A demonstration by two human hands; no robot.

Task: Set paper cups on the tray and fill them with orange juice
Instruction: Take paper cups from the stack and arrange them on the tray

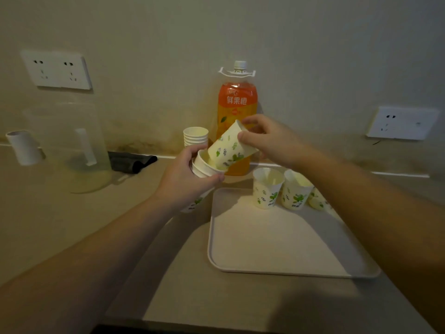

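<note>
My left hand [186, 175] grips a short stack of paper cups [203, 166], tilted with the rims toward the right. My right hand [269, 138] pinches the base of one leaf-printed cup [228, 148] that sits partly inside that stack, bottom end up. Three empty leaf-printed cups [267, 188] [297, 190] [317, 200] stand along the far edge of the white tray [277, 268]; my right forearm partly covers the third. The capped orange juice bottle [237, 104] stands against the wall behind my hands.
Another stack of paper cups [195, 136] stands left of the bottle. A clear jug [72, 145], a white roll [22, 147] and a dark cloth [131, 161] lie at the left. Wall sockets [56, 69] [402, 122] flank the counter.
</note>
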